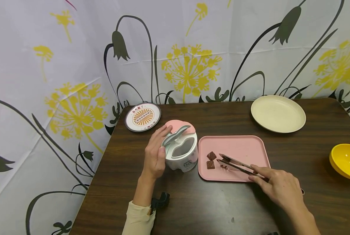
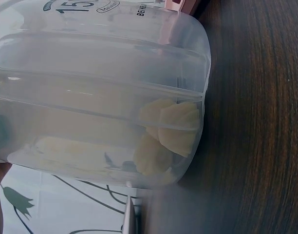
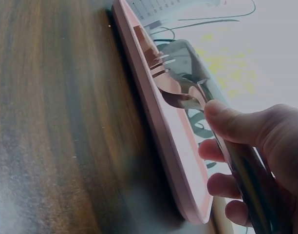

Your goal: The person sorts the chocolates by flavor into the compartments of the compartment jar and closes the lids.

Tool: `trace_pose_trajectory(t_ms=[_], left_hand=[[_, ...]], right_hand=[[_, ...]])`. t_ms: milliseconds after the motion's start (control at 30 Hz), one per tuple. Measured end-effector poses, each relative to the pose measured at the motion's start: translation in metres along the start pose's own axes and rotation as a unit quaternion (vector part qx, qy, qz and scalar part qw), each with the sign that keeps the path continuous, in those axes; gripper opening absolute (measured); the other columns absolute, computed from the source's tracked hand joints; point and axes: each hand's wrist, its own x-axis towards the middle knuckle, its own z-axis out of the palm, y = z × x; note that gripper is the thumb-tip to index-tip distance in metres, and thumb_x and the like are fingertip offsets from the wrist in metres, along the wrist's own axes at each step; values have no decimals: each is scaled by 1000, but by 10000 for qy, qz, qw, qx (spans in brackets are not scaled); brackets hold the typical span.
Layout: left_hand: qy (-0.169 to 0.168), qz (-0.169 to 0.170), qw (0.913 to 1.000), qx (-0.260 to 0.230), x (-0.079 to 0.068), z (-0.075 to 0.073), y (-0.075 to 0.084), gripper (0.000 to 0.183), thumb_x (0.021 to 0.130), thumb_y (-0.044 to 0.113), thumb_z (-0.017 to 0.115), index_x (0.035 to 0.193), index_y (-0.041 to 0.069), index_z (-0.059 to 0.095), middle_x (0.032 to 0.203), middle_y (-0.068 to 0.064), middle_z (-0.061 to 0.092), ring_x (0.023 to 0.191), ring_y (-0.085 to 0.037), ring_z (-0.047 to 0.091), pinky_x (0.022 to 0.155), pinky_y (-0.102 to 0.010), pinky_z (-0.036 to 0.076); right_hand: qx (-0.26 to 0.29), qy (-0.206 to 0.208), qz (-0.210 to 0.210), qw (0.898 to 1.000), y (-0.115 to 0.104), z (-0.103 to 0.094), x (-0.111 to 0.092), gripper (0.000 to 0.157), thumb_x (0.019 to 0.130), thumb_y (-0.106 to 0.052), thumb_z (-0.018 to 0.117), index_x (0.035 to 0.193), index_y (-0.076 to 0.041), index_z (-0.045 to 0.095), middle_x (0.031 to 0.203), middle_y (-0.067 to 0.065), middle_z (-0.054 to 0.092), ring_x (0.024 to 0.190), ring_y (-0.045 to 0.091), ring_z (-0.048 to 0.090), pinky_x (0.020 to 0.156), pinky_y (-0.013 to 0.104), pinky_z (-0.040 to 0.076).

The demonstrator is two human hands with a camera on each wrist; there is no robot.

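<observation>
My left hand (image 1: 155, 155) rests along the side of a translucent storage container (image 1: 182, 161) with a pink-and-white top. Its fingers are fairly straight near the raised grey lid flap (image 1: 176, 135), beside an uncovered opening. Pale yellow lumps (image 2: 171, 129) lie low inside the container in the left wrist view. In my right hand (image 1: 280, 186) are metal tongs (image 1: 239, 166), gripped between thumb and fingers. One tong end has fork tines (image 3: 161, 68). The tong tips are apart over a pink tray (image 1: 245, 147), just right of two brown ridged chocolates (image 1: 211, 156).
A patterned plate (image 1: 143, 117) lies behind the container to the left. At the back right is a cream plate (image 1: 277, 114), and a yellow bowl (image 1: 347, 161) sits at the right edge. A flower-print cloth (image 1: 189, 32) hangs behind the dark wooden table (image 1: 204, 209).
</observation>
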Motion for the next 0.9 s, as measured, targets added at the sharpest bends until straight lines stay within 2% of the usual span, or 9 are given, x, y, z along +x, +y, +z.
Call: trace_pose_trajectory(t_ms=[100, 333, 433, 567, 700, 800, 900], left_hand=[[1, 3, 10000, -8, 0, 0, 0, 52, 91, 20, 28, 117, -4, 66, 131, -18, 60, 128, -39, 49, 110, -51, 32], [33, 39, 10000, -34, 0, 1, 0, 51, 91, 19, 28, 117, -4, 66, 131, -19, 61, 127, -40, 50, 109, -52, 33], [23, 49, 10000, -41, 1, 1, -1, 52, 91, 19, 28, 117, -5, 66, 131, -19, 60, 127, -40, 50, 109, -52, 33], [-13, 19, 10000, -53, 1, 1, -1, 52, 91, 19, 28, 118, -6, 65, 132, -19, 60, 128, -40, 49, 109, -52, 32], [-1, 9, 10000, -63, 0, 0, -1, 51, 91, 19, 29, 118, -6, 65, 131, -19, 60, 128, -40, 49, 109, -52, 32], [6, -1, 10000, -72, 0, 0, -1, 51, 91, 19, 29, 118, -5, 65, 131, -19, 60, 128, -40, 49, 110, -51, 32], [4, -10, 10000, -75, 0, 0, -1, 51, 91, 19, 29, 118, -6, 65, 132, -19, 60, 128, -39, 49, 110, -51, 32]], right_hand=[[18, 149, -64, 9999, -1, -3, 1, 41, 68, -33, 86, 107, -25, 78, 83, 3, 75, 50, 17, 53, 40, 32, 30], [216, 742, -412, 9962, -7, -10, 10, 46, 64, -30, 88, 109, -27, 78, 89, -2, 75, 52, 22, 61, 39, 33, 31], [314, 1101, -666, 9912, -14, -14, 15, 46, 63, -31, 88, 108, -28, 78, 87, -6, 75, 50, 16, 61, 38, 35, 33], [527, 1483, -971, 9828, -26, -20, 24, 40, 72, -45, 81, 108, -27, 78, 89, -9, 75, 52, 8, 61, 39, 32, 37], [705, 1718, -1282, 9742, -43, -22, 34, 44, 85, -59, 64, 106, -23, 79, 92, -8, 75, 61, 10, 68, 41, 27, 40], [799, 1864, -1503, 9676, -56, -21, 41, 48, 89, -60, 57, 105, -21, 79, 92, -8, 75, 63, 10, 69, 41, 25, 41], [941, 1909, -1638, 9633, -67, -19, 47, 46, 90, -58, 59, 105, -20, 79, 93, -9, 75, 67, 8, 70, 43, 24, 42]])
